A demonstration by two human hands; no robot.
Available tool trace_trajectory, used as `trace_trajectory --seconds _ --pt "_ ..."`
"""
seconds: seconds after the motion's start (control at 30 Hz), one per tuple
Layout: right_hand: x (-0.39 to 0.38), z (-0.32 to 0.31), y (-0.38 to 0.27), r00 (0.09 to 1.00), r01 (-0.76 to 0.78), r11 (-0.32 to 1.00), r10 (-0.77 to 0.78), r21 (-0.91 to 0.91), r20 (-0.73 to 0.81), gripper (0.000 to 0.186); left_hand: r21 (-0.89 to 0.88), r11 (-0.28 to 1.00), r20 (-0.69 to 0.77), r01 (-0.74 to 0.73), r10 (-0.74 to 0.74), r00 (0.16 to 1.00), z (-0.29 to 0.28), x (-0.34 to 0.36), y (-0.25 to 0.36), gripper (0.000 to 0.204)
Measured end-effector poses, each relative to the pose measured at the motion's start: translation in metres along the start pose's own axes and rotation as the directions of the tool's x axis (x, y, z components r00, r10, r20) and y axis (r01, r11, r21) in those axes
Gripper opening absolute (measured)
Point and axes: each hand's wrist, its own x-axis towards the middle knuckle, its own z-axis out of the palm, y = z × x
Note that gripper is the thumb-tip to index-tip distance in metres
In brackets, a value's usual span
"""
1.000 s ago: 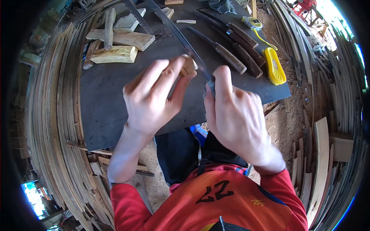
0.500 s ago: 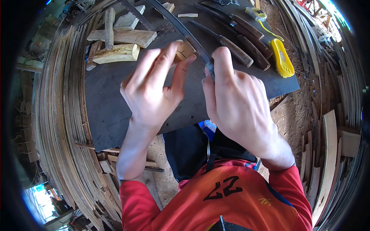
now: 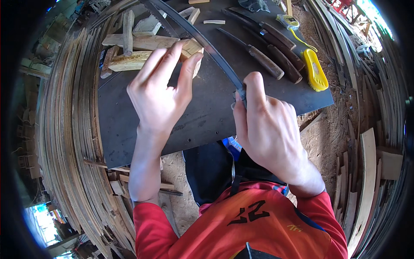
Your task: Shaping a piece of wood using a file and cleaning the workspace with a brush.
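My left hand (image 3: 157,93) pinches a small wood block (image 3: 191,47) between thumb and fingers above the dark tabletop (image 3: 142,121). Beyond the fingertips, the block's pale top shows a dark line. My right hand (image 3: 272,125) is closed round the near end of a long, narrow dark metal blade (image 3: 221,61), which looks like a saw's; its grip is hidden in the fist. From there the blade slants up and left, passing at the block's right side. Whether it touches the block I cannot tell.
Wood offcuts (image 3: 129,60) and a toothed saw blade (image 3: 166,23) lie at the far left. Several wooden-handled knives (image 3: 265,60), a tape measure (image 3: 288,20) and a yellow brush (image 3: 315,71) occupy the right. Stacked wood strips (image 3: 71,129) flank the table.
The right hand has come toward me, drawing the blade along beside the block. My left hand has shifted slightly left with the block still pinched.
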Motion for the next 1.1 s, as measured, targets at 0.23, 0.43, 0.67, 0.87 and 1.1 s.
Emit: trace_trajectory --seconds 0.23,0.43,0.67,0.87,1.1 --pt "0.004 -0.011 -0.005 0.998 0.055 0.996 -0.054 -0.063 0.017 0.022 -0.055 0.998 -0.014 0.007 -0.008 1.000 0.000 -0.001 -0.002 0.027" --pt "0.000 -0.014 -0.006 0.998 0.049 0.992 -0.044 -0.119 0.038 0.023 -0.053 0.999 -0.011 -0.005 0.004 1.000 0.000 -0.001 0.001 0.026" --pt "0.014 -0.007 -0.006 0.990 0.124 0.970 -0.136 -0.209 -0.046 0.021 -0.112 0.993 0.039 -0.032 0.036 0.999 0.001 -0.009 0.014 0.032" --pt "0.019 -0.003 -0.006 0.991 0.119 0.969 -0.131 -0.215 -0.041 0.022 -0.116 0.993 -0.028 -0.003 0.000 1.000 0.004 -0.011 0.014 0.036" --pt "0.018 -0.001 -0.007 0.995 0.088 0.990 -0.091 -0.110 -0.028 0.026 -0.103 0.994 -0.040 0.032 -0.037 0.999 0.004 -0.014 0.015 0.035"
